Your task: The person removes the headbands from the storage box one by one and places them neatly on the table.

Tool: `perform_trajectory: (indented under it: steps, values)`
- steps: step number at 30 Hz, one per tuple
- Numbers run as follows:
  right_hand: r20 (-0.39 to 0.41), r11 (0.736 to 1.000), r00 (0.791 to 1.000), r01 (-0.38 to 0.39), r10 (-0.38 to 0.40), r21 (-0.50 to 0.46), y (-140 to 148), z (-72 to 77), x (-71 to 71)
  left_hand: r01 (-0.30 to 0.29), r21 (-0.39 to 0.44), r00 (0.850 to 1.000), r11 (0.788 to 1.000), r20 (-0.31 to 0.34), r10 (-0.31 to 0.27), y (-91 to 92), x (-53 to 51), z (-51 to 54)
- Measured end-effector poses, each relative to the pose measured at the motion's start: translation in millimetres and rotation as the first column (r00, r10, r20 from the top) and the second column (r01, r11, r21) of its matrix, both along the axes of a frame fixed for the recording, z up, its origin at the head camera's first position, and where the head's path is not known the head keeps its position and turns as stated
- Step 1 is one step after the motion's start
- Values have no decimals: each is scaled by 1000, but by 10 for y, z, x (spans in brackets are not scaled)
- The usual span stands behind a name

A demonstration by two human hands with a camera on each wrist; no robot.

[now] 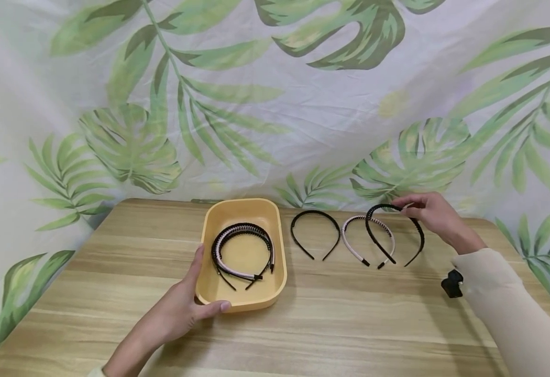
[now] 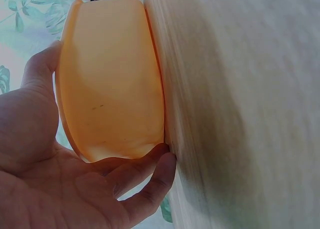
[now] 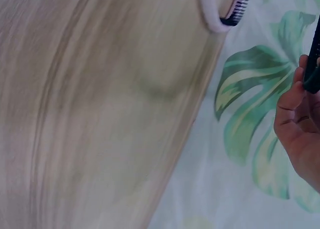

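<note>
My left hand (image 1: 178, 311) grips the near left corner of a yellow plastic tray (image 1: 283, 256), thumb at the rim. In the left wrist view, fingers curl against the tray's side (image 2: 112, 84). Several black and pale pink headbands (image 1: 215, 251) lie stacked inside it. Over on the right, my right hand (image 1: 428, 212) pinches a black toothed headband (image 1: 370, 234) by its curved top, held above the table with its ends pointing down. In the right wrist view only part of the held headband (image 3: 313, 64) shows at the frame's edge.
On the wooden table (image 1: 350, 324), a black headband (image 1: 316, 211) lies right of the tray. Beside it is a pale pink headband (image 1: 345, 238), partly overlapped by the held one. A leaf-print cloth (image 1: 237, 120) hangs behind the table's back edge. A black device (image 1: 452, 284) sits at the right wrist.
</note>
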State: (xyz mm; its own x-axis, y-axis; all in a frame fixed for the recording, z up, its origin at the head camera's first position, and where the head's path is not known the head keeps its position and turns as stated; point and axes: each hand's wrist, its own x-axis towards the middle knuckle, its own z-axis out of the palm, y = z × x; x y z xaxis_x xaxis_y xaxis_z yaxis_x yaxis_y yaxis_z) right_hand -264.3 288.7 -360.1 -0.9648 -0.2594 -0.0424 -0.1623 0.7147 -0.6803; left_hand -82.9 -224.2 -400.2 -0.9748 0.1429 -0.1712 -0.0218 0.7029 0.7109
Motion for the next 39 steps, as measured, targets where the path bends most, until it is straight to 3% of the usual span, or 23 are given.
perform_trajectory:
  steps: [15,32,39]
  values:
    - [5,999,1000,18,-18,33,275,-205,-74,-5,5,1000,1000,-7,5,-3,-10,-21]
    - [34,995,998,54,-57,78,492,-257,-87,-11,21,1000,1000,-5,11,-7,-2,-21]
    - [87,996,994,64,-69,55,539,-277,-114,-17,23,1000,1000,-2,17,-5,11,-11]
